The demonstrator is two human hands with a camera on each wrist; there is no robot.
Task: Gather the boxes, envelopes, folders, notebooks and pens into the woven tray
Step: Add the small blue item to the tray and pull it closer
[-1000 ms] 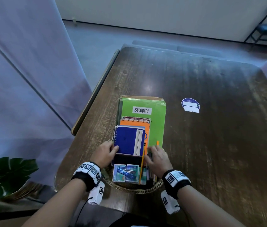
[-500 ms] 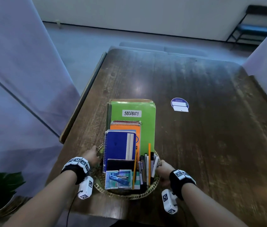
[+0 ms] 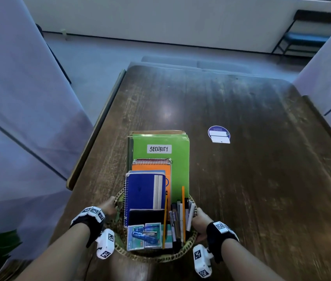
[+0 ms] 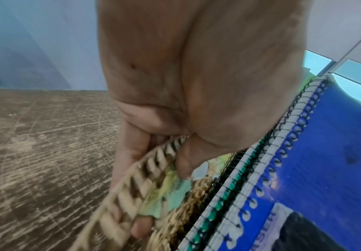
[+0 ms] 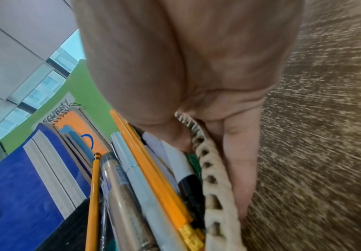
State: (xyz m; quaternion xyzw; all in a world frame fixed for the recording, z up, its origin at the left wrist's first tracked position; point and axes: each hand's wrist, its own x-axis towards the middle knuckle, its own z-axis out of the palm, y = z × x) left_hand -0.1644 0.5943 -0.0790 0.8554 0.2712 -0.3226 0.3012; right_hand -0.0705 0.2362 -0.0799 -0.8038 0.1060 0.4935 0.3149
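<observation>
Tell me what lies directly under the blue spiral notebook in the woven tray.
Under the blue spiral notebook an orange spiral notebook shows, and below that the green folder labelled SECURITY. A brown edge shows beneath the folder; what it belongs to is covered.

Head view looks forward and down along the counter [image 3: 241, 179] from its near edge. Each wrist view sits very close, facing along its hand at the woven tray [image 3: 189, 245] rim. All three share the tray and blue notebook [image 3: 142, 191].
</observation>
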